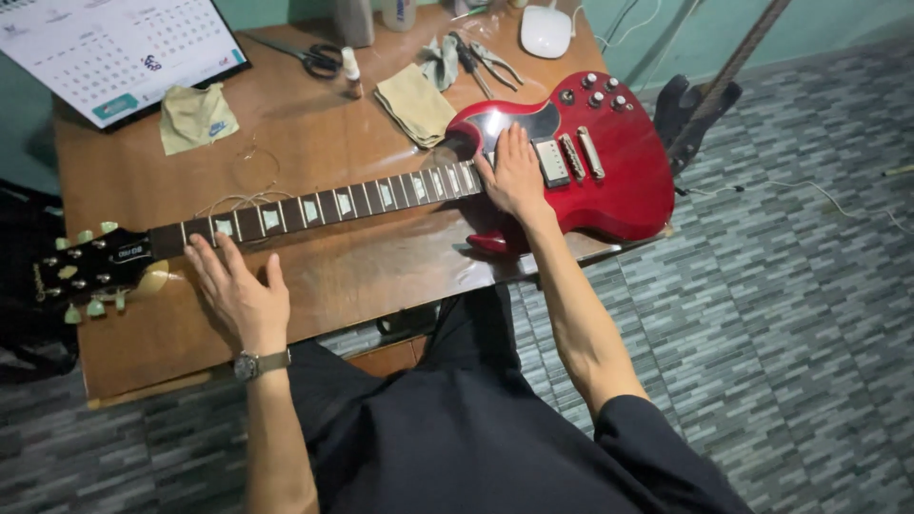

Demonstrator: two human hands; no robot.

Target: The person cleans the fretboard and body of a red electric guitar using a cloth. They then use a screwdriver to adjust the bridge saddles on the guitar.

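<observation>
Guitar (581,162), red-bodied and electric, lies flat across the worktop (314,152), its body at the right edge and its headstock (90,271) reaching the left edge. I see my left hand (238,290) spread open, palm down, its fingertips touching the neck (324,202) near the headstock and gripping nothing. My right hand (514,176) lies flat and open on the body where the neck joins it, just beside the pickups (569,157). Along the far edge sit scissors (309,55), pliers (493,62), a folded tan cloth (414,103) and a white mouse (546,30). A calendar (114,52) leans at the far left corner, a small cloth (195,116) just before it.
</observation>
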